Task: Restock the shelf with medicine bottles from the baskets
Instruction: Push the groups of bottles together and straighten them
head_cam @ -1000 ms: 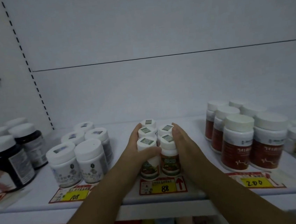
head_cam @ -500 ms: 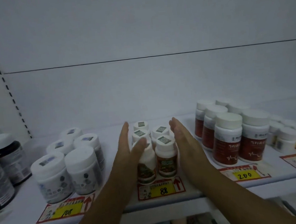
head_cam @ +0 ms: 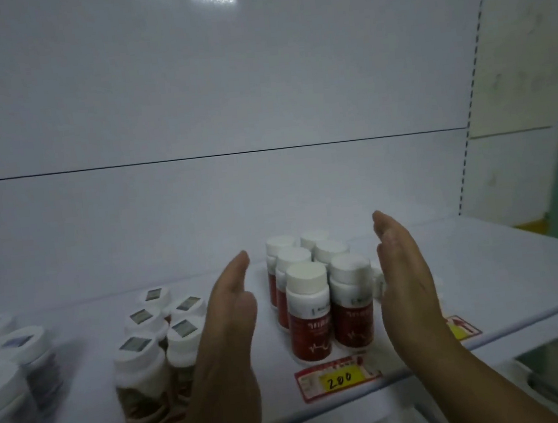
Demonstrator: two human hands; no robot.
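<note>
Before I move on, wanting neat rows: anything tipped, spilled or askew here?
Nothing stands out. The red-labelled bottles stand upright in two rows between the left hand and right hand; the sticker-capped bottles beside them are upright too.

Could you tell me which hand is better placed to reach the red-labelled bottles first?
Probably the right hand: open, nearly against the white-capped, red-labelled plastic bottles; the open left hand shows a wider gap.

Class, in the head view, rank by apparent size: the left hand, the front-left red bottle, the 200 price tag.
1. left hand, inflated by nearness to the camera
2. front-left red bottle
3. 200 price tag
</note>
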